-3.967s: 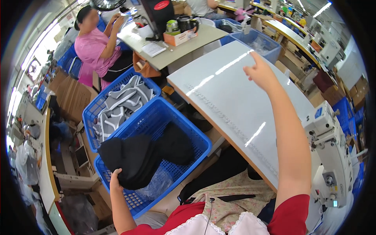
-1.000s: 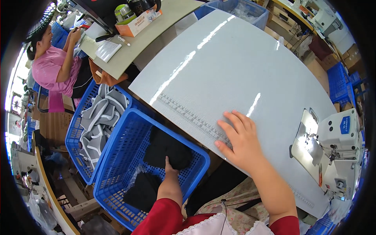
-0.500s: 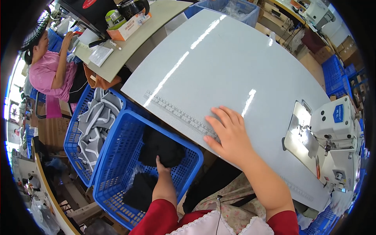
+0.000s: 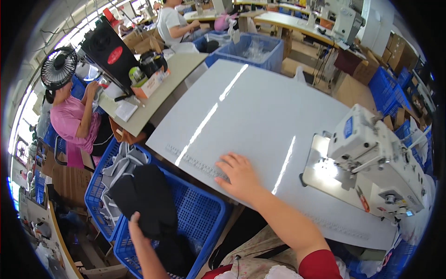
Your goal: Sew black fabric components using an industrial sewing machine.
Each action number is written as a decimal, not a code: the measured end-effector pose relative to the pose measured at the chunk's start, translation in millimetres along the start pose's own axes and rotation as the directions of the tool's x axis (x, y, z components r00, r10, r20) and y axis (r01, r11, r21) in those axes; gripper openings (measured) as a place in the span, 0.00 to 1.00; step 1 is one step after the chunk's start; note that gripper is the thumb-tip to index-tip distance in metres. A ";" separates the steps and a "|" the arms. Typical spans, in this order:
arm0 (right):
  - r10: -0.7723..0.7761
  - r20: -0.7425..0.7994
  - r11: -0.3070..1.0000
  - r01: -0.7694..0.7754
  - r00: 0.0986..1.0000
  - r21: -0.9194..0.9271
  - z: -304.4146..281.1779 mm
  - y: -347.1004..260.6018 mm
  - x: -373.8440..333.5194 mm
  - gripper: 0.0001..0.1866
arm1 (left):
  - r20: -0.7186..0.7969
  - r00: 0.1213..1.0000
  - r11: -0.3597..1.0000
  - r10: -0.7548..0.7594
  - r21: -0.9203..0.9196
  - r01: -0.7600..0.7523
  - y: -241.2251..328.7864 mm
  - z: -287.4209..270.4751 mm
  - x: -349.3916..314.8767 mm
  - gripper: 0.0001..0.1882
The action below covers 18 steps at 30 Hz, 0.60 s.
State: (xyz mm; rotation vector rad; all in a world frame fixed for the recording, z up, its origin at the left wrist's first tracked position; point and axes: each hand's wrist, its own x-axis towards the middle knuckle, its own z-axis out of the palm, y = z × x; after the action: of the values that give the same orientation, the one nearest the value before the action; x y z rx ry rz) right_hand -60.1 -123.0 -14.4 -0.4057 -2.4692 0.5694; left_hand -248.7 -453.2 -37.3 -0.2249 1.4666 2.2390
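Observation:
My left hand grips a stack of black cloth pieces from below, with its thumb on the near side and its other fingers hidden under the cloth. The stack is above the blue plastic basket, partly over its left rim. More black cloth lies in the bottom of that basket. My right hand rests open on the near left part of the light grey sewing table, fingers spread beside the printed ruler scale, holding nothing.
A white sewing machine with its lamp lit stands at the table's right, with orange-handled snips nearby. Left of the basket, another holds grey pieces with white edging. A person in pink sits at a side table.
My left hand has lifted the black cloth stack up and leftward out of the basket. The view has tilted up, showing more of the room; my right hand stays on the table.

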 end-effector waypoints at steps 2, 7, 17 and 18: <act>-0.033 -0.026 0.999 0.034 0.999 0.043 -2.6 5.9 -1.4 0.20 | 0.091 0.989 0.993 0.120 0.010 -0.122 38.3 52.4 -19.1 0.31; 0.387 0.211 0.537 -0.405 0.898 0.740 -24.5 14.8 -5.7 0.28 | 0.472 0.878 0.988 0.074 -0.156 0.001 62.3 186.4 -8.6 0.28; 0.615 0.253 -0.093 -0.250 0.747 0.964 -104.8 60.8 -38.6 0.36 | 0.608 0.672 0.891 -0.422 0.142 0.431 -86.9 334.1 -15.7 0.28; 0.670 0.201 -0.038 -0.238 0.714 0.970 -105.6 69.4 -47.6 0.34 | 0.574 0.676 0.868 -0.463 0.139 0.477 -94.2 334.0 -27.0 0.28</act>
State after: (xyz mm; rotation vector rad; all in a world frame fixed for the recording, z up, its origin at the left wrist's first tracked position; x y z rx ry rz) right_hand 50.8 -49.7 9.6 -0.6900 -0.9889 2.0509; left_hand -146.1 -128.6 35.5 0.0893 0.9038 1.6754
